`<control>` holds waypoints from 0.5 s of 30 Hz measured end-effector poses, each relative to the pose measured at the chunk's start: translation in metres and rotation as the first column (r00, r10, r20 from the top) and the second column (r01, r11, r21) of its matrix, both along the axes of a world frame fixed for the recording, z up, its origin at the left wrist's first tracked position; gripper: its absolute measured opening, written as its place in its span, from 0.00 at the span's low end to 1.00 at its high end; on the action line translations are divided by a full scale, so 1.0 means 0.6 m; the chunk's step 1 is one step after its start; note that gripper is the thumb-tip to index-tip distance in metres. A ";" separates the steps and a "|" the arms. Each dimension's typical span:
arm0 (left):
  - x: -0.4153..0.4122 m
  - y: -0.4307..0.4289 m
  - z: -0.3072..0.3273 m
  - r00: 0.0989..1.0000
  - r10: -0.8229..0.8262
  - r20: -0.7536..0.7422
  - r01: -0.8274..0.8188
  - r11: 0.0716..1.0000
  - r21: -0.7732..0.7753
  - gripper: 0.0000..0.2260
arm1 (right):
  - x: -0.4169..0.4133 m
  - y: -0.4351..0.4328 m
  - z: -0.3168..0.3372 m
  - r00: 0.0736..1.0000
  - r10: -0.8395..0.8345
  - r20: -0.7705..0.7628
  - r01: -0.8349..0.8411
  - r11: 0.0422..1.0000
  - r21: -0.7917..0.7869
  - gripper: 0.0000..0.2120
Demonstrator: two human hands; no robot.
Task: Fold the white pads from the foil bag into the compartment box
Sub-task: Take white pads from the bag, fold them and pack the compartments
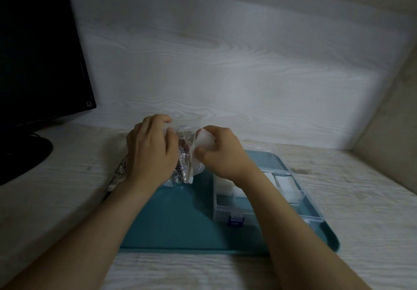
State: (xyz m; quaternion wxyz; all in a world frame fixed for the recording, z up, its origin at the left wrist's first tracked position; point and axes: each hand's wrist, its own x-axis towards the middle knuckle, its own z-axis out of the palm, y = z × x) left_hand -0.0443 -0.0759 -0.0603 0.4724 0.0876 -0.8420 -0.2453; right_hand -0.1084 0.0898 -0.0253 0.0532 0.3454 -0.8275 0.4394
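A crinkled foil bag (186,154) stands at the back left of a teal tray (180,222). My left hand (151,152) grips the bag's left side near its mouth. My right hand (222,154) pinches a white pad (205,142) at the bag's opening, the pad partly out of the bag. A clear compartment box (270,201) with a blue latch lies open on the tray's right half. White pads (286,182) lie in its far compartments. My right forearm hides part of the box.
A black monitor (38,52) on a round base stands at the far left. A pale wood-grain wall rises behind the tray, and a side wall (388,120) closes in on the right. The wood-grain table (361,199) surrounds the tray.
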 end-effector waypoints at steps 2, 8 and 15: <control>0.002 0.007 0.004 0.997 -0.064 -0.032 0.063 0.997 -0.053 0.13 | 0.000 -0.002 -0.001 0.986 0.135 0.100 -0.131 0.991 -0.040 0.12; 0.012 0.018 0.010 0.977 -0.212 -0.016 0.206 0.964 -0.167 0.12 | 0.000 -0.005 -0.010 0.989 0.125 0.079 -0.124 0.992 -0.012 0.11; 0.028 0.030 0.019 0.967 -0.233 0.107 0.253 0.929 -0.269 0.24 | -0.011 0.003 -0.009 0.978 0.029 0.204 0.013 0.980 -0.200 0.13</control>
